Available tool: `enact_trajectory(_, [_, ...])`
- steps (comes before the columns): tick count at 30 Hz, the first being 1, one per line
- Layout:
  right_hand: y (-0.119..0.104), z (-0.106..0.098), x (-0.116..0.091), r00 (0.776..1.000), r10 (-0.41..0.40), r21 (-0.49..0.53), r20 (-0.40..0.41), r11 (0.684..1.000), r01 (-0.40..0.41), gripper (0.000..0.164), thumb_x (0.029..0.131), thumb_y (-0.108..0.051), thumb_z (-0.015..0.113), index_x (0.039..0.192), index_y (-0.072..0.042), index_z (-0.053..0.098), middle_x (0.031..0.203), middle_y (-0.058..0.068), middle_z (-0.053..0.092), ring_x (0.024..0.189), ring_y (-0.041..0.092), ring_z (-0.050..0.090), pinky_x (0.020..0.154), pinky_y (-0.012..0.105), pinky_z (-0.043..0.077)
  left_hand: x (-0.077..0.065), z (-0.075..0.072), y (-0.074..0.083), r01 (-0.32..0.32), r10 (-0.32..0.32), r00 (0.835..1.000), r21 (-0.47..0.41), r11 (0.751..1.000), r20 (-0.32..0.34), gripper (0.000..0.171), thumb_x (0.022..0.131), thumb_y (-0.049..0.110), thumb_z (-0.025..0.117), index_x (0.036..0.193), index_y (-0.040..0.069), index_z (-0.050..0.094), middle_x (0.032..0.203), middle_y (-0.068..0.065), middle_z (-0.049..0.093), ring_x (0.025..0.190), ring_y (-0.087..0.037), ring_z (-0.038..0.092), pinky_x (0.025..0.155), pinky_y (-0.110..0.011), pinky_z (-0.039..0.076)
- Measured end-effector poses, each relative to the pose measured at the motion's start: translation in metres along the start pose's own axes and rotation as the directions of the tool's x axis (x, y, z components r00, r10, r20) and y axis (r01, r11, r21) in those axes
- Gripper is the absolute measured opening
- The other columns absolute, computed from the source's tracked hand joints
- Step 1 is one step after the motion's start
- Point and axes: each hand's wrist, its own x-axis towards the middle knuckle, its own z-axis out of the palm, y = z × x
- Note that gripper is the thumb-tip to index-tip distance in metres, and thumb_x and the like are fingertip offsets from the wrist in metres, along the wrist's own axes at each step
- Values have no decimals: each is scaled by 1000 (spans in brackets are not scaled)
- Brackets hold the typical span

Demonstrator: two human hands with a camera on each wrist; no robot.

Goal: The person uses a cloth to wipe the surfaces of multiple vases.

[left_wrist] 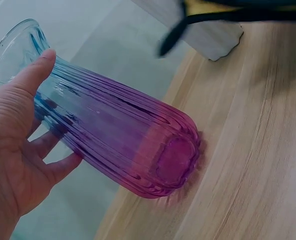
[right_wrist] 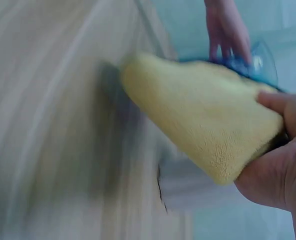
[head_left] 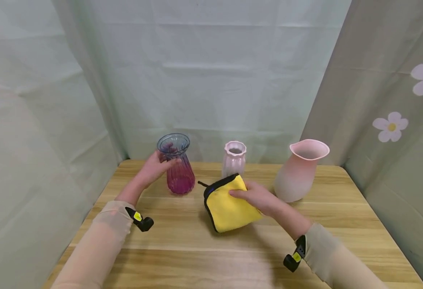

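Gripping ribbed vase (head_left: 181, 178) near back table edge (head_left: 208, 165): left hand (head_left: 154, 169) | pinching yellow cloth (head_left: 229, 210): right hand (head_left: 261, 196) | gap between

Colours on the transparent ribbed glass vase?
Glass vase: blue top, purple middle, magenta base; clearest in left wrist view.

Right wrist view: your right hand (right_wrist: 277, 172) grips the yellow cloth (right_wrist: 197, 112); beyond it, your left hand (right_wrist: 228, 30) touches the blue glass vase (right_wrist: 265, 62). Wooden tabletop (right_wrist: 43, 130) blurred.
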Motion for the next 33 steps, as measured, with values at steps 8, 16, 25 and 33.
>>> enact_trajectory(8, [-13,57,24,963,-102,271,-249,947,170,36,103,-33,63,124,-3,59,100,11,70,85,22,71,71,36,60,0,-1,-2,-17,17,1000,31,999,-7,80,94,38,76,157,12,34,151,-17,49,142,-37,42,112,-56,40])
enact_trajectory(16, [-29,102,62,830,-175,326,-530,861,389,31,108,-34,53,123,-7,58,107,13,67,93,23,67,77,34,57,-1,1,-2,-25,27,999,81,996,-19,76,95,39,75,155,13,36,149,-15,51,139,-37,46,110,-57,42])
enact_trajectory(25, [-37,120,92,546,-272,120,-792,808,576,33,108,-17,49,139,-6,54,129,13,63,119,25,59,104,42,48,2,8,-1,-38,39,999,64,997,-16,73,95,35,76,152,9,40,143,-17,56,136,-36,50,108,-53,44])
enact_trajectory(33, [-37,135,111,666,-302,129,-682,847,516,34,107,-23,52,137,-6,55,125,17,63,113,25,56,103,42,45,3,11,0,-49,50,998,34,998,-27,71,96,31,75,153,8,40,144,-18,55,135,-38,49,109,-55,43])
